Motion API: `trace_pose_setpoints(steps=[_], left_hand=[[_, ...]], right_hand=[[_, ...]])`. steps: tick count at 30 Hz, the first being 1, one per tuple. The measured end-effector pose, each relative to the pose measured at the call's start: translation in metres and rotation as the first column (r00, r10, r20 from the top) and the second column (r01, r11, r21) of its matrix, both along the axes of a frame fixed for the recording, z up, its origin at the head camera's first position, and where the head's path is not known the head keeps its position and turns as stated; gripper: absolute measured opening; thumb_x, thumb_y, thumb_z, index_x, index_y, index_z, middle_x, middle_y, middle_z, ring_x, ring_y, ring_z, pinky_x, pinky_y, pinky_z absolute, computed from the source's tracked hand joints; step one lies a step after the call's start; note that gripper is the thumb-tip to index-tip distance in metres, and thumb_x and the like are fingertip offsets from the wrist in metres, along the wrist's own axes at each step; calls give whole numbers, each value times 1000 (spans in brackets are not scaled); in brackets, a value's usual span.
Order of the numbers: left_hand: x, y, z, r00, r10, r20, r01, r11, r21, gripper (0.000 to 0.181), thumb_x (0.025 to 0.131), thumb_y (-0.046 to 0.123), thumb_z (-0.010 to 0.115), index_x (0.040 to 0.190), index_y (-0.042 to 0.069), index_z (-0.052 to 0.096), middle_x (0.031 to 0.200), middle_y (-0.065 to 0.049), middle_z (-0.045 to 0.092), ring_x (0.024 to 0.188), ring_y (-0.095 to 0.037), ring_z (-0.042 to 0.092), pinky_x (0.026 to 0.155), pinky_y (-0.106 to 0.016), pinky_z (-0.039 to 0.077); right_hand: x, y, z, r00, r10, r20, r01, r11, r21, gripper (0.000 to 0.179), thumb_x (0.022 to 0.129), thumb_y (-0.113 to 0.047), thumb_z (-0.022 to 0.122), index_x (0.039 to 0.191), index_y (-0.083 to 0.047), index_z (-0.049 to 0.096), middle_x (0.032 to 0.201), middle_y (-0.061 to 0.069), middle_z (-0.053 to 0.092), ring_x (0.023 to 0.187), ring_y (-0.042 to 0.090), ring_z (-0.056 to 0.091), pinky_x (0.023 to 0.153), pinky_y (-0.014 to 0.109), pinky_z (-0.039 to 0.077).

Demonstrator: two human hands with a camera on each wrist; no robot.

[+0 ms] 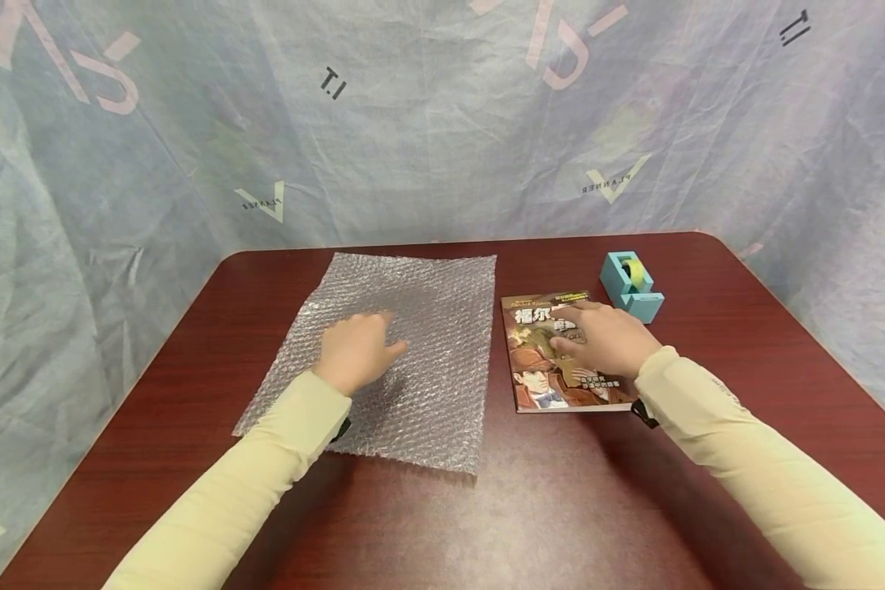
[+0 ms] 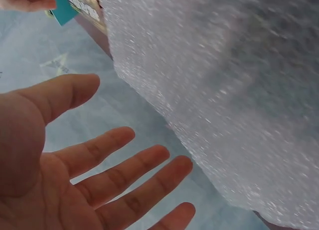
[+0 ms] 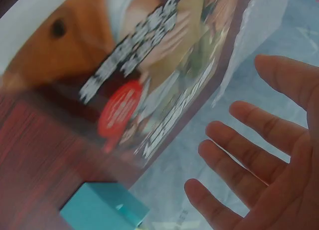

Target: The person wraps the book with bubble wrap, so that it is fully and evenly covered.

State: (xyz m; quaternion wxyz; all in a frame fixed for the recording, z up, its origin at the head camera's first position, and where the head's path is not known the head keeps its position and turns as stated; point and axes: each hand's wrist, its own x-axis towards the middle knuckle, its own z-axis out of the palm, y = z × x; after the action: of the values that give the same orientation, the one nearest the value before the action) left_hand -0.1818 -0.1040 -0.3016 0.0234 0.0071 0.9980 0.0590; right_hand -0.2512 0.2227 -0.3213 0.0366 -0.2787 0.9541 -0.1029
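A sheet of clear bubble wrap [image 1: 442, 328] lies flat on the left half of the table. My left hand [image 1: 357, 351] hovers over it, and the left wrist view shows its fingers spread and holding nothing. To the right lies a book [image 1: 542, 360] with an illustrated cover and Chinese lettering. Above its right side is my right hand [image 1: 606, 338], hiding part of the cover; the right wrist view shows that hand's fingers [image 3: 244, 162] apart with nothing in them. Behind the book stands a teal tape dispenser [image 1: 637, 299] holding a yellowish roll of tape.
The table [image 1: 428, 533] is dark reddish wood with rounded far corners. A grey-white curtain [image 1: 442, 131] with printed letters hangs behind it and along both sides. Pale yellow sleeves [image 1: 767, 459] cover both forearms.
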Motion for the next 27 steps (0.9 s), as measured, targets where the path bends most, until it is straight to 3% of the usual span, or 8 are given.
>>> trace_pose_setpoints(steps=[16, 19, 23, 27], left_hand=[[-12, 64, -3, 994, -105, -14, 105, 994, -37, 53, 99, 42, 65, 145, 15, 58, 132, -13, 67, 110, -39, 67, 93, -51, 51], [-16, 70, -4, 994, -109, -15, 109, 993, -40, 52, 99, 43, 65, 143, 16, 60, 128, -13, 69, 107, -39, 68, 92, -50, 52], [-23, 78, -5, 995, -102, -10, 102, 994, -33, 50, 99, 44, 65, 139, 15, 64, 125, -12, 70, 105, -38, 68, 91, -50, 52], [-28, 86, -6, 995, -95, 2, 95, 995, -21, 45, 99, 45, 64, 132, 14, 68, 123, -11, 71, 107, -37, 68, 96, -50, 49]], right_hand=[[-9, 26, -5, 992, -120, 41, 119, 993, 18, 58, 99, -33, 64, 143, 2, 54, 137, 31, 56, 120, 52, 57, 88, 68, 48], [-12, 28, -5, 987, -152, 52, 151, 988, 18, 58, 98, -34, 65, 142, 3, 55, 128, 29, 62, 110, 48, 63, 77, 65, 52], [-14, 29, -4, 976, -201, 88, 201, 980, 10, 57, 98, -33, 66, 138, 5, 57, 98, 19, 68, 84, 34, 64, 59, 49, 50], [-15, 30, -4, 966, -240, 101, 239, 971, 16, 57, 97, -34, 66, 138, 5, 57, 108, 24, 68, 91, 40, 65, 63, 53, 52]])
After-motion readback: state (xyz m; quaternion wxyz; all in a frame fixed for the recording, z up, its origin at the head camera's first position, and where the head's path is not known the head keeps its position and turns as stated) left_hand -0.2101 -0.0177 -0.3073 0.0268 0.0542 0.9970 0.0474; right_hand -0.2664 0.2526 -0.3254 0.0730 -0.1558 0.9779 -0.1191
